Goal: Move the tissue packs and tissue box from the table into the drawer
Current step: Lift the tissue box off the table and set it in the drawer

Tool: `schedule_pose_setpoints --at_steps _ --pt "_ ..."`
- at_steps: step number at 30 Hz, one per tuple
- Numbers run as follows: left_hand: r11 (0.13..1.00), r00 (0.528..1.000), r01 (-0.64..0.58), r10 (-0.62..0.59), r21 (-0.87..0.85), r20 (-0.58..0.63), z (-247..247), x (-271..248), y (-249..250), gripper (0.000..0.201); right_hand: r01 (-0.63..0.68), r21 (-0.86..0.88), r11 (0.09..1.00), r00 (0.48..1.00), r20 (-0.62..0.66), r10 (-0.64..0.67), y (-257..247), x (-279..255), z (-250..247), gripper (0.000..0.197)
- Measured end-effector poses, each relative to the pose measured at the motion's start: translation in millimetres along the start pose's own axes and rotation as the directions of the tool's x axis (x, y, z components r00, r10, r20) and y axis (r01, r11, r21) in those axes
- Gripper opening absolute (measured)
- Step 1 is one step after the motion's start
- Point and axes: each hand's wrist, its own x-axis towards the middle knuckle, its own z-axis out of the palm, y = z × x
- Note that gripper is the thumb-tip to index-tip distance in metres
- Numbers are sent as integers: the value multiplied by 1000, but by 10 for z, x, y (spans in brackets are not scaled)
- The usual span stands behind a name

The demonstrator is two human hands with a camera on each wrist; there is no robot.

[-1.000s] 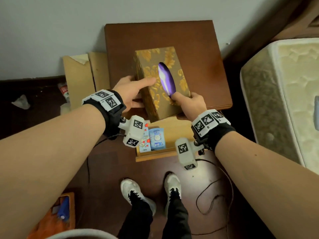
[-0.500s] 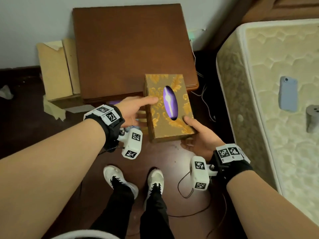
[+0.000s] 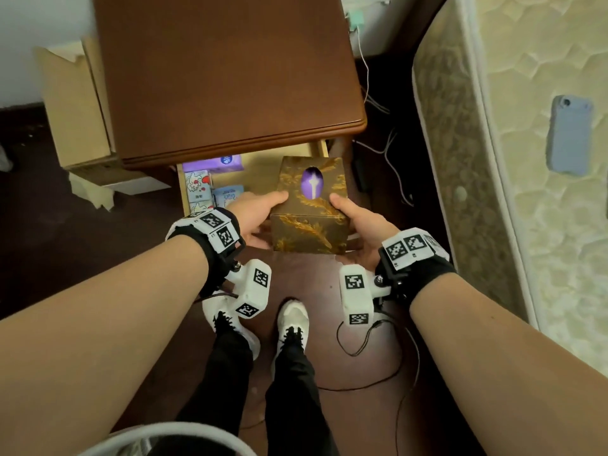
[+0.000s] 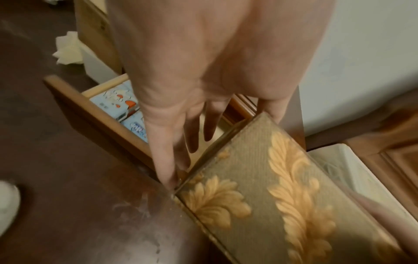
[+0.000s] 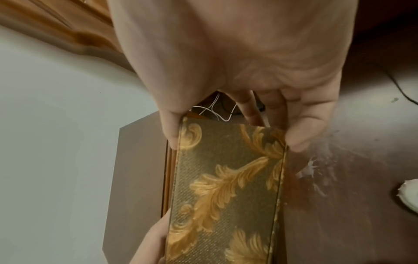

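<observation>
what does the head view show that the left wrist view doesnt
Only the head view: the purple oval opening on top of the tissue box, a purple pack at the back of the drawer, and a phone lying on the mattress. Only the left wrist view: the left hand with its fingers lying down the box's side, and the drawer front. Both: that hand holding the box, and patterned tissue packs in the open drawer.

Gold leaf-print tissue box [image 3: 309, 205], purple oval slot up, held level between left hand [image 3: 260, 215] and right hand [image 3: 362, 225]. Tissue packs [image 3: 197, 187] lie flat in open drawer [image 3: 263, 171], just beyond left hand.
</observation>
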Motion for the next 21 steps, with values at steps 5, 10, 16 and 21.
schedule_pose_setpoints --at_steps 5,10,16,21 --pt "1000 1000 -16 15 -16 -21 -68 132 120 51 29 -53 998 999 -32 -31 -274 209 162 68" --pt "1000 1000 7 -7 -11 -28 -233 391 145 87 -23 -71 997 999 -24 22 -382 470 335 73" --pt "993 998 -62 64 -104 15 -283 746 88 30 -28 -119 993 1000 -8 27 -516 780 351 75" --pt "969 996 -90 92 -231 0 -244 1023 14 13 -32 -75 997 999 4 33 -490 972 350 69"
